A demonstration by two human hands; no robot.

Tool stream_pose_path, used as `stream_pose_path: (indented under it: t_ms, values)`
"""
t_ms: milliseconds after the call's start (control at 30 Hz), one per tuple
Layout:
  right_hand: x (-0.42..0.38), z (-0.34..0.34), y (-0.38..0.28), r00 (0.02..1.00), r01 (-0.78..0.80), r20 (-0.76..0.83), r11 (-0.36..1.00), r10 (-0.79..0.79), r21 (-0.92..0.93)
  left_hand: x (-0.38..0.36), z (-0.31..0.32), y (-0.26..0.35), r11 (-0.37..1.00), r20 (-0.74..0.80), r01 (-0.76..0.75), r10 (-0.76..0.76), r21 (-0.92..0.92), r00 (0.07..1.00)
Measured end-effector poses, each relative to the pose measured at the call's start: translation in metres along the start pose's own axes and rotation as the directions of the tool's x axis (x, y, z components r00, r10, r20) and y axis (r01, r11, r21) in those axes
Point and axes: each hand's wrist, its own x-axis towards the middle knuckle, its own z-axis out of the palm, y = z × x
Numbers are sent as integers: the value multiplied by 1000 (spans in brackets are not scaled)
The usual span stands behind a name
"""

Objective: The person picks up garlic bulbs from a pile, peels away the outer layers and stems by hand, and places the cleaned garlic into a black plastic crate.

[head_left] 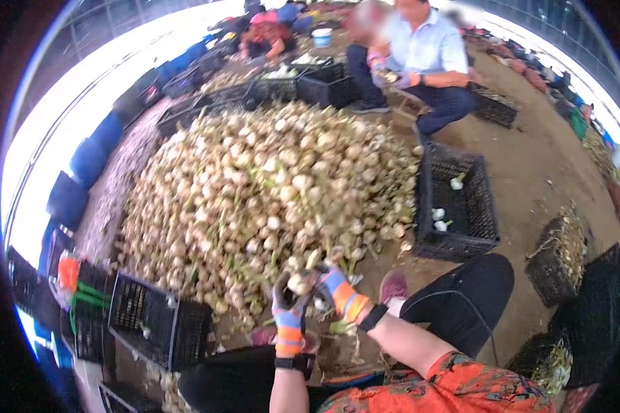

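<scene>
Both hands wear blue, grey and orange gloves and meet low in the middle of the head view. My left hand [288,313] is closed around a pale garlic bulb [300,283]. My right hand [337,289] is closed beside the same bulb, its fingers at the bulb's right side; a dark object shows there, too small to make out. Just beyond the hands rises a large heap of garlic bulbs [275,186] with dry and green stems.
A black crate [492,213] with several white bulbs stands right of the heap. Another black crate [141,320] is at lower left. A filled crate [558,261] sits far right. A crouching person [427,51] in a light shirt works behind the heap; others are farther back.
</scene>
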Motion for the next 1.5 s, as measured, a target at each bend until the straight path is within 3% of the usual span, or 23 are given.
stream_pose_path:
  t_ms: [33,67,100,233,433,700,767,800,833,867,967,1000,1033,1067,1100,1167,1200,1233,1300,1333,1367,1433,1500]
  values:
    - [-18,16,-44,999,-19,24,996,21,-87,3,-5,-10,999,9,-30,30,-23,1000]
    - [-25,27,-54,998,-36,60,958,20,286,2,-5,-6,989,-5,41,-42,-140,999]
    - [-30,29,-57,994,83,65,990,-91,115,2,-5,-3,960,-4,105,-109,-258,994]
    - [-25,10,-46,985,101,127,983,-121,154,3,-5,3,998,42,-58,58,6,997]
    - [-42,26,-77,994,-96,72,960,80,261,2,-2,4,986,75,-125,133,-109,988]
    - [-20,11,-62,975,220,105,905,-195,-364,0,1,27,908,77,172,-154,-381,985]
    - [-33,27,-80,981,194,80,913,-177,-358,2,6,25,970,-4,131,-135,-207,991]
    - [-36,29,-82,970,209,23,788,-240,-580,3,7,26,979,34,-84,79,183,996]
    - [-38,30,-82,950,190,-14,614,-312,-766,1,6,30,980,29,-82,77,182,997]
    - [-28,24,-81,995,101,37,897,-95,-430,-1,4,36,995,24,95,-95,24,995]
    - [-36,22,-103,989,18,146,996,-5,-87,2,1,49,914,83,322,-311,-247,947]
    - [-36,23,-99,989,16,147,996,-3,-88,2,2,44,941,36,245,-243,-232,969]
    - [-38,31,-99,982,170,147,902,-120,-398,2,2,38,962,-7,169,-174,-212,985]
    - [-40,36,-101,956,294,184,691,-230,-661,5,-3,31,994,14,5,-7,109,1000]
    - [-46,37,-107,957,285,163,680,-240,-676,6,-10,25,994,16,5,-7,107,1000]
    - [-22,6,-88,986,-71,-165,941,17,-330,6,-22,18,977,68,-12,-2,212,998]
    - [-6,-15,-73,972,162,-158,982,-175,-92,5,-14,31,988,86,-4,-10,157,996]
    - [-3,-22,-78,941,144,-282,974,-189,-173,3,-11,39,988,85,-10,-3,156,996]
    - [6,-59,-68,988,11,-87,619,-128,-785,-1,-9,47,996,118,8,-19,93,993]
    - [-17,-21,-105,989,-121,-88,297,120,-947,2,-15,40,987,144,-24,1,160,990]
    - [-28,-14,-103,999,17,13,135,-31,-991,6,-18,32,987,146,-19,-4,157,989]
    - [-31,5,-116,958,285,249,422,-140,-861,8,-20,19,990,129,-57,40,129,991]
    - [-45,41,-139,931,353,353,492,-96,-796,4,-12,21,969,114,-10,-18,248,993]
